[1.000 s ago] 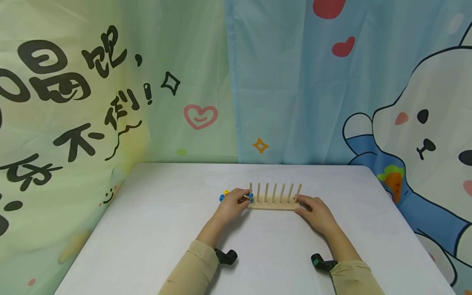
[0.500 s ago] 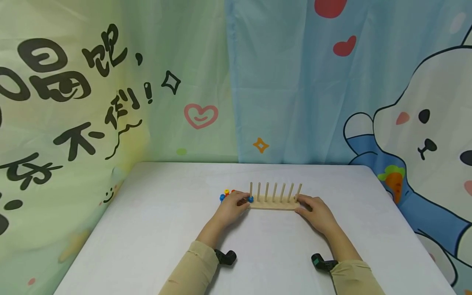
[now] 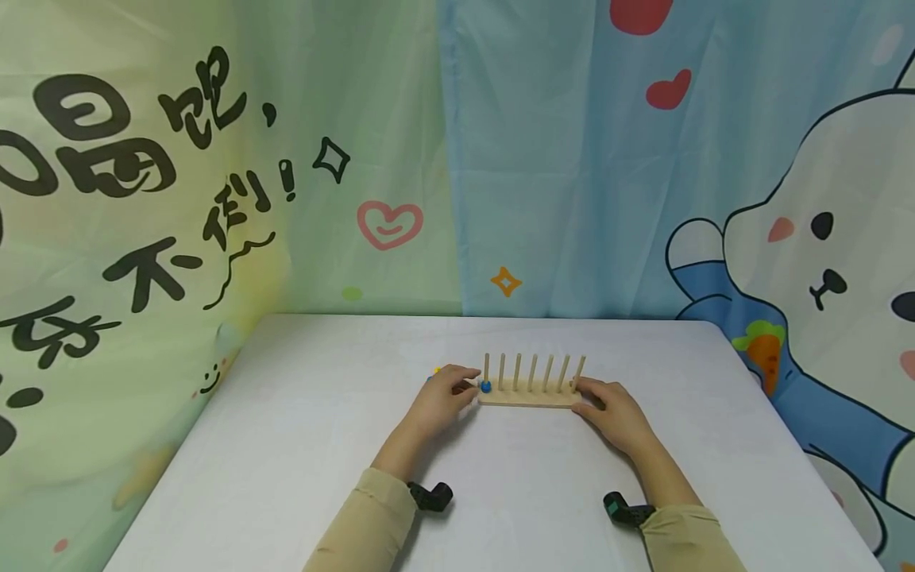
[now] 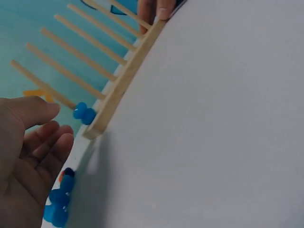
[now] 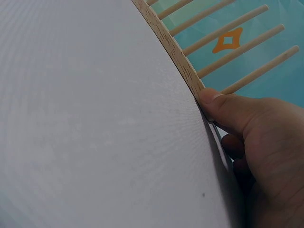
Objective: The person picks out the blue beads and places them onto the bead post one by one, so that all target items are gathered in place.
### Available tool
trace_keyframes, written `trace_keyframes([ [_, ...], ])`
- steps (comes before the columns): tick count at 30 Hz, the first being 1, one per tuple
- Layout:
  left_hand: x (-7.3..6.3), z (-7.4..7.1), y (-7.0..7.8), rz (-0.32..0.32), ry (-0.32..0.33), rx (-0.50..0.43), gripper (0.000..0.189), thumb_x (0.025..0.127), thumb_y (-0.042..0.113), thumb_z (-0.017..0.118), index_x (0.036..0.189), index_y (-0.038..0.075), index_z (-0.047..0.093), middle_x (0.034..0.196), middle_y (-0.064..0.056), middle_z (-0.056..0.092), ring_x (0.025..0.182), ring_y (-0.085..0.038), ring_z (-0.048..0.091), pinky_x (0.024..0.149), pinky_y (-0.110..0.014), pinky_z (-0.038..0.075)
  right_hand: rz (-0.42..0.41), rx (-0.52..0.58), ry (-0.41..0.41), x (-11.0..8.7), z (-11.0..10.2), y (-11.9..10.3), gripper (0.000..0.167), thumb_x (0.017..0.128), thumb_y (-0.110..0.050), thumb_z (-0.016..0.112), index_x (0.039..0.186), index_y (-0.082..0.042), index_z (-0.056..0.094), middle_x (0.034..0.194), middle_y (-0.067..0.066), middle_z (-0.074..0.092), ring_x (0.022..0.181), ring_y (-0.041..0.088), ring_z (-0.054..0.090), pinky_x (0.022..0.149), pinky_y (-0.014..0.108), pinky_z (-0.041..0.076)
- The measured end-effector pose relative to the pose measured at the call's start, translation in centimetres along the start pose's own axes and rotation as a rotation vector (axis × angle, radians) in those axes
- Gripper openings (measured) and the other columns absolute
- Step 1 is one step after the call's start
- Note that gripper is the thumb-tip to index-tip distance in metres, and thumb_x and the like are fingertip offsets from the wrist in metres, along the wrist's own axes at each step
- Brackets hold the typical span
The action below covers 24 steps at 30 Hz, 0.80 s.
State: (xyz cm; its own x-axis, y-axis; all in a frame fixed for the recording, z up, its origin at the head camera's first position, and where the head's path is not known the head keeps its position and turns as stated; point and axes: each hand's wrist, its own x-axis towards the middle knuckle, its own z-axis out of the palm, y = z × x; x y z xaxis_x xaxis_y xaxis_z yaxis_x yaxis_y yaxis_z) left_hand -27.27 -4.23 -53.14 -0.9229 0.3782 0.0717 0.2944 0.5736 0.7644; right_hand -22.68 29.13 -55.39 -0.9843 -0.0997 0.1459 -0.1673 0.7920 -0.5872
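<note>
A wooden peg board (image 3: 532, 400) with a row of several upright pegs stands on the table. A blue bead (image 4: 84, 114), knobbly in shape, sits low on the leftmost peg, by the base. Just left of that peg is my left hand (image 3: 438, 401); in the left wrist view its thumb and fingers are apart and hold nothing. My right hand (image 3: 616, 415) grips the board's right end. The right wrist view shows its thumb (image 5: 216, 102) on the front edge, with the other fingers partly hidden behind the board.
Loose blue beads (image 4: 58, 206) lie on the table beyond the left hand, with a dark and an orange piece near them. A bit of yellow bead (image 3: 438, 371) shows over that hand. A printed curtain (image 3: 536, 159) hangs behind the white table (image 3: 529, 492).
The blue bead has gone down the leftmost peg to the base. My left hand has let go of it and drawn back left. The right hand has stayed at the board's end.
</note>
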Motion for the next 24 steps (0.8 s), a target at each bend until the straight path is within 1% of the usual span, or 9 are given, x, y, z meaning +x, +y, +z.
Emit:
trace_keyframes([
  [3, -0.1, -1.2, -0.4, -0.002, 0.059, -0.007, 0.032, 0.097, 0.022, 0.064, 0.129, 0.02, 0.065, 0.129, -0.002, 0.062, 0.111, -0.018, 0.064, 0.094, -0.036, 0.053, -0.003, 0.001, 0.001, 0.1, 0.1, 0.0, 0.051, 0.092, -0.03, 0.07, 0.136, -0.008, 0.058, 0.137, 0.018, 0.059, 0.12, 0.04, 0.053, 0.103, 0.059, 0.04],
  [6, -0.2, -2.4, -1.2, -0.036, 0.102, -0.017, 0.029, 0.097, 0.022, 0.064, 0.125, 0.021, 0.067, 0.128, -0.002, 0.063, 0.111, -0.019, 0.063, 0.095, -0.039, 0.052, -0.003, 0.0, 0.001, 0.0, 0.1, 0.0, 0.051, 0.092, -0.029, 0.07, 0.136, -0.008, 0.058, 0.137, 0.018, 0.059, 0.121, 0.04, 0.053, 0.103, 0.06, 0.04],
  [9, -0.5, -3.5, -2.2, -0.095, 0.118, -0.019, 0.027, 0.097, 0.021, 0.064, 0.123, 0.021, 0.069, 0.127, -0.002, 0.063, 0.11, -0.019, 0.063, 0.095, -0.041, 0.052, -0.003, -0.001, -0.001, 0.1, 0.1, 0.0, 0.051, 0.092, -0.03, 0.07, 0.136, -0.007, 0.058, 0.136, 0.019, 0.059, 0.12, 0.04, 0.053, 0.103, 0.06, 0.04],
  [11, -0.7, -4.1, -2.8, -0.123, 0.115, -0.001, 0.027, 0.097, 0.02, 0.064, 0.123, 0.02, 0.069, 0.126, -0.003, 0.064, 0.109, -0.02, 0.064, 0.095, -0.041, 0.053, -0.002, -0.001, 0.0, 0.0, 0.1, 0.0, 0.051, 0.092, -0.03, 0.07, 0.136, -0.008, 0.058, 0.136, 0.019, 0.06, 0.119, 0.04, 0.054, 0.102, 0.059, 0.041],
  [15, -0.9, -4.7, -3.6, -0.131, 0.107, 0.056, 0.028, 0.097, 0.017, 0.064, 0.124, 0.017, 0.068, 0.125, -0.005, 0.064, 0.108, -0.021, 0.064, 0.094, -0.04, 0.053, -0.001, -0.001, 0.004, -0.1, -0.1, -0.1, 0.051, 0.092, -0.03, 0.07, 0.136, -0.007, 0.058, 0.135, 0.019, 0.06, 0.118, 0.04, 0.054, 0.101, 0.059, 0.041],
  [17, -0.9, -5.0, -3.9, -0.119, 0.105, 0.071, 0.028, 0.096, 0.016, 0.064, 0.124, 0.015, 0.068, 0.124, -0.006, 0.064, 0.107, -0.022, 0.064, 0.092, -0.04, 0.054, -0.002, -0.002, 0.005, -0.2, -0.2, -0.2, 0.051, 0.092, -0.031, 0.069, 0.136, -0.007, 0.059, 0.135, 0.019, 0.06, 0.117, 0.04, 0.054, 0.101, 0.059, 0.041],
  [24, -1.2, -5.1, -4.8, -0.108, 0.124, 0.113, 0.025, 0.095, 0.015, 0.066, 0.12, 0.014, 0.07, 0.116, -0.006, 0.067, 0.104, -0.022, 0.064, 0.094, -0.041, 0.052, -0.01, 0.007, 0.003, -0.1, -0.1, -0.2, 0.051, 0.093, -0.032, 0.069, 0.136, -0.006, 0.058, 0.136, 0.02, 0.059, 0.118, 0.041, 0.054, 0.101, 0.059, 0.041],
])
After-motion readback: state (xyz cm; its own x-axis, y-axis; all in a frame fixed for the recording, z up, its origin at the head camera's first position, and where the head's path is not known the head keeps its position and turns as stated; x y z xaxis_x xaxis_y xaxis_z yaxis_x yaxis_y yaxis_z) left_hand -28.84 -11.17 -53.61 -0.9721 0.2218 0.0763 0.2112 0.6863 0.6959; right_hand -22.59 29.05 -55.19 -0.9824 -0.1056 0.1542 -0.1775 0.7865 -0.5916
